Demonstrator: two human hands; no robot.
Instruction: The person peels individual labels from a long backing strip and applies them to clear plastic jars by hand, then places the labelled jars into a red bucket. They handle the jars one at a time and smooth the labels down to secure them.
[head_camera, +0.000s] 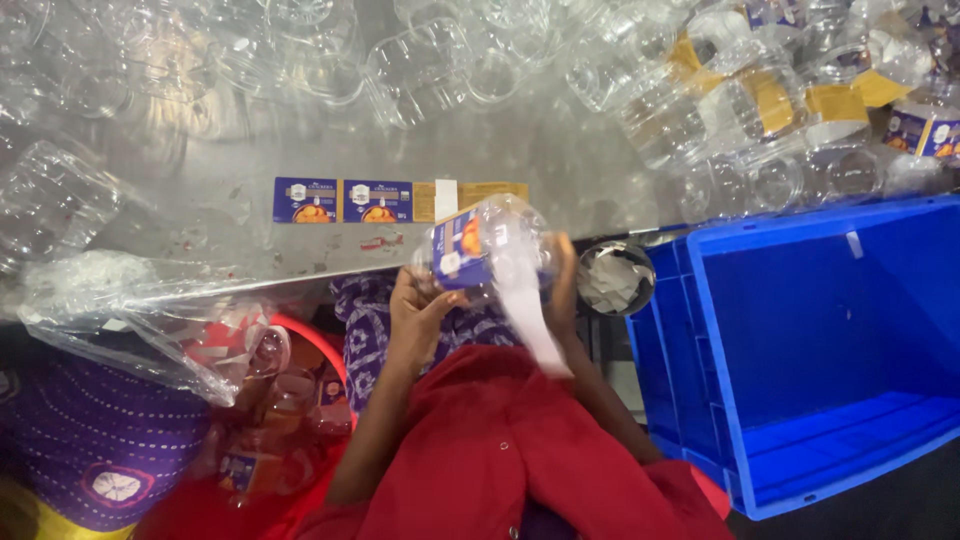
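I hold a clear plastic jar (497, 240) with a blue label between both hands, just below the edge of a steel table (200, 170). My left hand (418, 305) grips its left side near the label. My right hand (562, 275) is on its right side, and a white strip of label backing (528, 320) hangs down from the jar toward my red garment. A flat blue and yellow label strip (390, 200) lies on the table just above the jar.
Several empty clear jars (420, 60) cover the table's far side, some with yellow and blue labels at the upper right (790, 100). A large blue crate (830, 340) stands at my right. A small steel bowl (615, 278) holds white scraps. A clear plastic bag (140, 310) and a red tub (300, 330) of jars sit at my left.
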